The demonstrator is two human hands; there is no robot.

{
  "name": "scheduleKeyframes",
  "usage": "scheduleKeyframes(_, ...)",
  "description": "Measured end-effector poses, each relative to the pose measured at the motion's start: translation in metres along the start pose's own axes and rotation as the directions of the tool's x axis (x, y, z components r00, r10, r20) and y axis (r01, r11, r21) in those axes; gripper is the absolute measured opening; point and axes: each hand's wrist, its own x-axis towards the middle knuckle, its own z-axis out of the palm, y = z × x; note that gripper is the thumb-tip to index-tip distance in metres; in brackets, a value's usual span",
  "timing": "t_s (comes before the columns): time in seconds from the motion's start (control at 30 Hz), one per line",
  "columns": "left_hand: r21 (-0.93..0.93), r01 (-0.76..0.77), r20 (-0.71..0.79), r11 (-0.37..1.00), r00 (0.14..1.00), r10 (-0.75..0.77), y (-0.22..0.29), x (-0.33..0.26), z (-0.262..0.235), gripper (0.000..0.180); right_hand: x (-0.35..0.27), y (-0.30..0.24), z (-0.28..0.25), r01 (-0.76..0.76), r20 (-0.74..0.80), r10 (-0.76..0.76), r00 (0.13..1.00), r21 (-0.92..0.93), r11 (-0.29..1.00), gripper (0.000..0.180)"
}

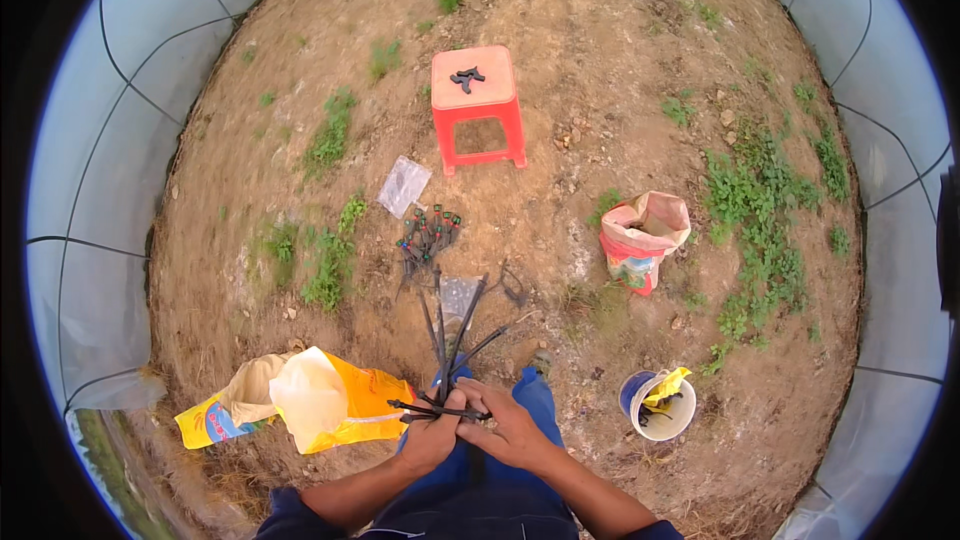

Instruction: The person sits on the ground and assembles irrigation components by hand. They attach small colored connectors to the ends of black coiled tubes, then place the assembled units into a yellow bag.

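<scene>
We hold a bundle of thin black tubes (pixel 452 360) at the lower centre of the frame, and we judge the main risk to be the bundle splaying: the tubes fan upward and outward from our grip while a few short ends stick out sideways to the left, so any slackening could let single tubes slip free and drop onto the bare soil. Our left hand (pixel 432 438) is closed around the base of the bundle, and our right hand (pixel 508 425) is curled against it from the other side, fingers wrapped on the same tubes. The tubes look slender, stiff and dark, uneven in length. Just above them lies a cluster of small drip emitters (pixel 428 236) beside a clear plastic bag (pixel 404 185); a red plastic stool (pixel 476 105) stands at upper centre, a yellow sack (pixel 345 397) at lower left, a blue bucket (pixel 657 404) at lower right.
</scene>
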Motion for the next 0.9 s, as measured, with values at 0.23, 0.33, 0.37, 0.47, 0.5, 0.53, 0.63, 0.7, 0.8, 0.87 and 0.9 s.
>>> scheduleKeyframes(0.23,-0.232,-0.148,-0.333,0.961,0.941,0.064,0.035,-0.038,0.001,0.028,-0.009,-0.040,0.008,0.152,0.170,-0.122,0.978,-0.174,0.973,0.042)
scheduleKeyframes(0.33,-0.361,-0.174,-0.333,0.916,0.942,0.048,0.065,-0.035,0.016,0.029,-0.020,-0.045,-0.010,0.245,0.171,-0.200,0.965,-0.306,0.920,0.037)
scheduleKeyframes(0.37,-0.394,-0.173,-0.329,0.903,0.943,0.036,0.076,-0.037,0.021,0.029,-0.021,-0.044,-0.017,0.273,0.176,-0.225,0.958,-0.336,0.902,0.036)
scheduleKeyframes(0.47,-0.467,-0.194,-0.214,0.863,0.971,0.102,0.078,-0.050,0.013,0.029,-0.022,-0.058,-0.030,0.299,0.246,-0.216,0.945,-0.382,0.875,0.039)
scheduleKeyframes(0.5,-0.413,-0.213,-0.233,0.885,0.965,0.123,0.082,-0.052,0.012,0.031,-0.020,-0.063,-0.033,0.325,0.261,-0.236,0.936,-0.381,0.866,0.040)
scheduleKeyframes(0.53,-0.370,-0.224,-0.224,0.902,0.963,0.148,0.087,-0.052,0.014,0.031,-0.016,-0.068,-0.037,0.352,0.273,-0.259,0.926,-0.384,0.853,0.041)
scheduleKeyframes(0.63,-0.269,-0.309,-0.132,0.912,0.950,0.282,0.093,-0.061,0.017,0.025,-0.014,-0.067,-0.051,0.396,0.351,-0.250,0.903,-0.447,0.802,0.053)
scheduleKeyframes(0.7,-0.159,-0.323,-0.187,0.933,0.938,0.293,0.094,-0.065,0.023,0.026,-0.009,-0.063,-0.067,0.307,0.373,-0.157,0.915,-0.390,0.868,0.069)
scheduleKeyframes(0.8,0.068,-0.354,-0.177,0.933,0.916,0.360,0.090,-0.077,0.020,0.028,0.010,-0.109,-0.069,-0.038,0.203,-0.047,0.978,0.397,0.917,0.073)
scheduleKeyframes(0.87,0.186,-0.364,-0.105,0.913,0.916,0.387,0.085,-0.081,0.021,0.027,0.034,-0.137,-0.069,0.008,0.166,-0.134,0.977,0.597,0.802,0.080)
scheduleKeyframes(0.9,0.227,-0.361,-0.059,0.905,0.922,0.383,0.084,-0.082,0.023,0.026,0.044,-0.152,-0.065,-0.034,0.169,-0.111,0.979,0.679,0.733,0.080)
